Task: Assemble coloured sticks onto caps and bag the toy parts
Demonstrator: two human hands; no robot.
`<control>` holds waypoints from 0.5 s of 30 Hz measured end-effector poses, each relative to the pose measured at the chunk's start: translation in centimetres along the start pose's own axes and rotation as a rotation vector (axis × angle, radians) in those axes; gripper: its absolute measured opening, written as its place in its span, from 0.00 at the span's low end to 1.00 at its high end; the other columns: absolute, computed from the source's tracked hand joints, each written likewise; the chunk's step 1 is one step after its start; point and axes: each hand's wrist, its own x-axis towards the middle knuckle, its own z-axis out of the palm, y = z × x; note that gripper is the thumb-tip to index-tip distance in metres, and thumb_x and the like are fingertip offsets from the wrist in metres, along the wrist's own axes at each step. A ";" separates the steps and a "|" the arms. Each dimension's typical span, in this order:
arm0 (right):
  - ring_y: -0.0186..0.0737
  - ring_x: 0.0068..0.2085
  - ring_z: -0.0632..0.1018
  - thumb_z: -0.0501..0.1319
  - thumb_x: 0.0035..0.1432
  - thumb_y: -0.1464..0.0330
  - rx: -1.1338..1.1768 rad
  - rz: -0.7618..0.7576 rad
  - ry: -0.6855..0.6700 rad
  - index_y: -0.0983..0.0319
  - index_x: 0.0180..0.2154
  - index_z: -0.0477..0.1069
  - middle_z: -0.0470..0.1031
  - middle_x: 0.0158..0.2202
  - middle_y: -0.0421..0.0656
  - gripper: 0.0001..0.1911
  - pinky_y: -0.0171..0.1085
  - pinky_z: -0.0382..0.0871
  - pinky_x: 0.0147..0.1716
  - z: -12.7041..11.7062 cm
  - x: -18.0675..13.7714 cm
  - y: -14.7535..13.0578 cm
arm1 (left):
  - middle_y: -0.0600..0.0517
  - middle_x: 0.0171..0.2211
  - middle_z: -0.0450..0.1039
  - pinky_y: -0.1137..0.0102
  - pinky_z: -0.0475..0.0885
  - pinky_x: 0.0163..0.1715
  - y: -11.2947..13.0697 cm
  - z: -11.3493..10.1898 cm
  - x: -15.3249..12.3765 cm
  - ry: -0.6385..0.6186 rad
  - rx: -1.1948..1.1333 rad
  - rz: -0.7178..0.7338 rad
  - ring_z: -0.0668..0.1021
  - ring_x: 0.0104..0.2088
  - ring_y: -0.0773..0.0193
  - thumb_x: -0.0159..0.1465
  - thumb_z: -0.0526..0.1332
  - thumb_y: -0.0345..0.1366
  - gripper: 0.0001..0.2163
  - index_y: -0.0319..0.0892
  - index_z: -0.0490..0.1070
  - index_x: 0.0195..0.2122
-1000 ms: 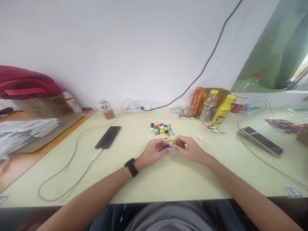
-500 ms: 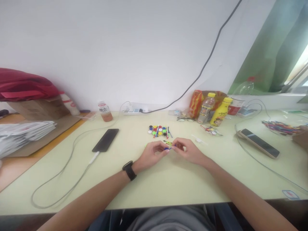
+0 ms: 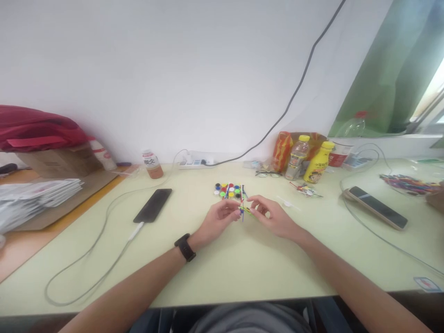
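Observation:
My left hand (image 3: pixel 219 221) is closed, thumb and fingers pinching a thin blue plastic stick (image 3: pixel 242 214) that now points toward me. Facing it, my right hand (image 3: pixel 274 219) has its thumb and index finger apart, close to the blue stick. A yellow-green stick (image 3: pixel 248 211) shows between the hands; whether it lies on the table or touches my right thumb, I cannot tell. Just beyond my hands are rows of small round discs (image 3: pixel 222 194) in several colours, with thin sticks (image 3: pixel 228 190) lying across them.
A phone (image 3: pixel 153 205) on a cable lies left, another phone (image 3: pixel 378 207) right. Bottles (image 3: pixel 317 163), glasses (image 3: pixel 268 174) and a power strip (image 3: pixel 193 163) stand along the wall. A small pile of coloured pieces (image 3: pixel 305 189) and a larger heap of sticks (image 3: pixel 409 184) lie right.
The blue stick has turned from lying crosswise between both hands' fingertips to pointing toward me. My right fingers have parted and come off it. The view has shifted slightly.

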 end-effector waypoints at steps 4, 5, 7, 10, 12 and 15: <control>0.37 0.32 0.72 0.56 0.70 0.60 0.079 0.003 -0.046 0.55 0.60 0.67 0.72 0.36 0.41 0.19 0.37 0.68 0.33 0.2 -0.1 -0.1 | 0.47 0.41 0.77 0.66 0.76 0.44 -0.2 -0.3 0.2 0.051 -0.030 -0.008 0.79 0.39 0.63 0.64 0.70 0.41 0.13 0.39 0.76 0.46; 0.37 0.32 0.71 0.57 0.70 0.60 0.112 0.011 -0.052 0.54 0.63 0.63 0.72 0.36 0.40 0.22 0.37 0.67 0.33 0.3 -0.1 0.0 | 0.48 0.40 0.77 0.66 0.76 0.44 -0.3 -0.3 0.2 0.054 -0.039 -0.012 0.80 0.39 0.63 0.64 0.71 0.41 0.13 0.39 0.76 0.45; 0.37 0.32 0.70 0.58 0.69 0.60 0.187 0.032 -0.038 0.53 0.69 0.52 0.70 0.35 0.39 0.31 0.37 0.66 0.32 0.6 -0.1 0.0 | 0.48 0.39 0.77 0.66 0.76 0.44 -0.4 -0.3 0.3 0.055 -0.057 -0.016 0.80 0.38 0.63 0.64 0.71 0.40 0.12 0.39 0.76 0.43; 0.35 0.30 0.68 0.60 0.67 0.59 0.292 0.061 0.028 0.51 0.72 0.41 0.70 0.37 0.38 0.40 0.36 0.63 0.31 0.9 -0.1 0.1 | 0.48 0.39 0.77 0.66 0.76 0.44 -0.6 -0.3 0.3 0.041 -0.070 -0.017 0.80 0.38 0.63 0.63 0.71 0.40 0.12 0.38 0.76 0.42; 0.34 0.28 0.67 0.59 0.68 0.56 0.344 0.084 0.018 0.54 0.64 0.60 0.70 0.35 0.38 0.27 0.36 0.61 0.29 0.9 0.0 0.2 | 0.47 0.39 0.78 0.66 0.77 0.44 -0.7 -0.3 0.3 0.036 -0.063 -0.020 0.80 0.39 0.62 0.63 0.71 0.40 0.12 0.38 0.76 0.42; 0.34 0.23 0.61 0.51 0.71 0.53 0.393 0.129 -0.183 0.61 0.25 0.70 0.61 0.20 0.38 0.27 0.38 0.54 0.26 0.4 0.2 0.4 | 0.47 0.40 0.78 0.66 0.77 0.45 -0.7 -0.3 0.2 0.047 -0.038 -0.022 0.80 0.40 0.62 0.63 0.72 0.40 0.12 0.38 0.76 0.42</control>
